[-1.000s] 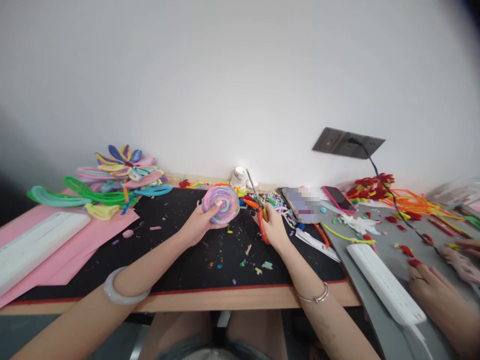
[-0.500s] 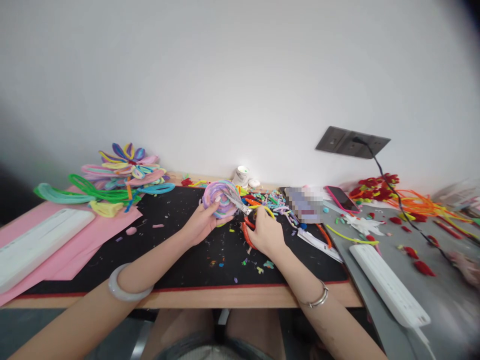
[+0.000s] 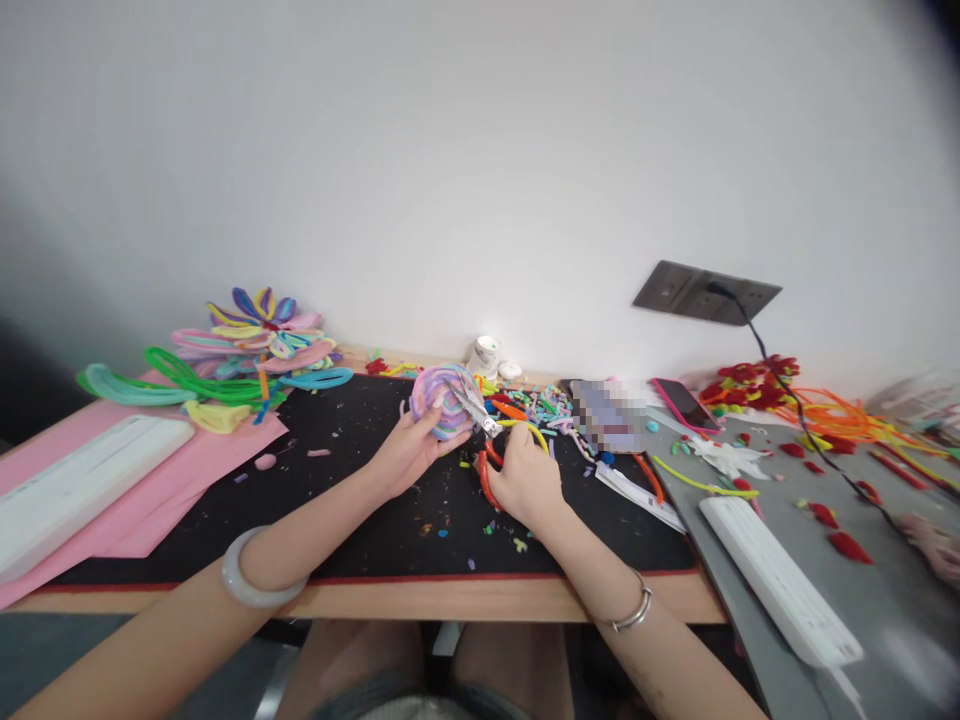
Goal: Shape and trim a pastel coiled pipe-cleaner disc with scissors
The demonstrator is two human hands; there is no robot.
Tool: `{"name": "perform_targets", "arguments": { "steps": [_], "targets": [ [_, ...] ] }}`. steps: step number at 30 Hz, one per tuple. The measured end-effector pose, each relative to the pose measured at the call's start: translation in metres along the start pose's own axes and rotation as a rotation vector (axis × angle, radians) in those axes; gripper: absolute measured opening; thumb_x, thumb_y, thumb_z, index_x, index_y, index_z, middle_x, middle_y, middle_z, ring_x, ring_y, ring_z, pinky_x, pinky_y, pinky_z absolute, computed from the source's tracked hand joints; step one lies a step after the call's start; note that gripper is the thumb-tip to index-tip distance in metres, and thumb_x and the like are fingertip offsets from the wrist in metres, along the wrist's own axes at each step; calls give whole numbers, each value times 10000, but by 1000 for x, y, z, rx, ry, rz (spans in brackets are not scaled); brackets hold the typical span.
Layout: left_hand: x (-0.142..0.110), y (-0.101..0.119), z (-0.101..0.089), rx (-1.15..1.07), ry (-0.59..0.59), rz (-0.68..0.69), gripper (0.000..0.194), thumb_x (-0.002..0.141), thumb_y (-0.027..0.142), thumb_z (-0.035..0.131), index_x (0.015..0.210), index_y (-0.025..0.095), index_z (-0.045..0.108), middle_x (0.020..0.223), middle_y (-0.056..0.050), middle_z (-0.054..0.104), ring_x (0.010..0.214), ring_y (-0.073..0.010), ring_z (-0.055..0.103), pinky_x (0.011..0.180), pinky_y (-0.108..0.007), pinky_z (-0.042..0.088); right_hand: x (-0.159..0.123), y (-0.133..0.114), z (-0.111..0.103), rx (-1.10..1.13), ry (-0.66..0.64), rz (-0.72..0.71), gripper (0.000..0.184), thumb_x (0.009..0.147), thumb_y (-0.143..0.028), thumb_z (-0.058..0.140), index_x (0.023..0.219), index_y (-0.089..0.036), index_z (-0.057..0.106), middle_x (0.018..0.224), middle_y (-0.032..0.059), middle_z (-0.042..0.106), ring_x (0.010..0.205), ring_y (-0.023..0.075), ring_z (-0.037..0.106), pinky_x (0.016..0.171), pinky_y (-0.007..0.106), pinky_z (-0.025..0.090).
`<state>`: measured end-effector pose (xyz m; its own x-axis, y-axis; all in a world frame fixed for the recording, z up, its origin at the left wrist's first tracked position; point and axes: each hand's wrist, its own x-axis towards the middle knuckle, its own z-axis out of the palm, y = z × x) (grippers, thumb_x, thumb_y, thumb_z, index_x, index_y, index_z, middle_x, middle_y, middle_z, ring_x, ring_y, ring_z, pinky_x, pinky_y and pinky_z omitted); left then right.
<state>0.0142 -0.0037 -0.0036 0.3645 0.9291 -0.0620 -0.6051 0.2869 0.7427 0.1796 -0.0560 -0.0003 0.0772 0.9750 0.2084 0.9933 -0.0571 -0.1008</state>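
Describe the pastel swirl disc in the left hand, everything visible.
The swirl disc is a round coil of fuzzy pipe-cleaner strands in pink, lilac, pale blue and yellow. The left hand holds it up on edge from below, above the black mat, its face tilted toward the camera. The metal blades of the orange-handled scissors, gripped by the right hand, lie across its right side.

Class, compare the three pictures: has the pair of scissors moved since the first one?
Yes. The scissors in the right hand swung leftward, away from the blurred phone; their blades now touch the pastel spiral disc.
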Motion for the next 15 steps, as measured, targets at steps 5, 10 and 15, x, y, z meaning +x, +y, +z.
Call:
{"name": "perform_targets", "arguments": {
  "steps": [5, 10, 15],
  "targets": [
    [1, -1, 0, -13, 7, -9, 235, 897, 231, 579, 1124, 194, 627, 1187, -89, 688, 1125, -246, 630, 1030, -469, 452, -1, -1, 2, 0, -7, 9, 360, 881, -486, 480, 1010, -155, 424, 894, 114, 624, 809, 259, 652, 610, 297, 423],
    [1, 2, 3, -43, 79, -27, 212, 918, 194, 535, 1113, 170, 613, 1163, -96, 697, 1097, -235, 647, 1016, -453, 467, -1, -1, 6, 13, 35, 2, 340, 890, -474, 473, 992, -154, 423, 898, 116, 623, 793, 251, 651, 596, 290, 408],
    [2, 7, 4, -79, 95, 27, 256, 932, 189, 506, 1176, 187, 581, 1220, -94, 670, 1143, -236, 620, 1025, -459, 458, 0, 0, 3, 58, 48, 11, 319, 884, -453, 485, 989, -161, 410, 905, 107, 623, 831, 252, 647, 605, 287, 402]
  ]
}}
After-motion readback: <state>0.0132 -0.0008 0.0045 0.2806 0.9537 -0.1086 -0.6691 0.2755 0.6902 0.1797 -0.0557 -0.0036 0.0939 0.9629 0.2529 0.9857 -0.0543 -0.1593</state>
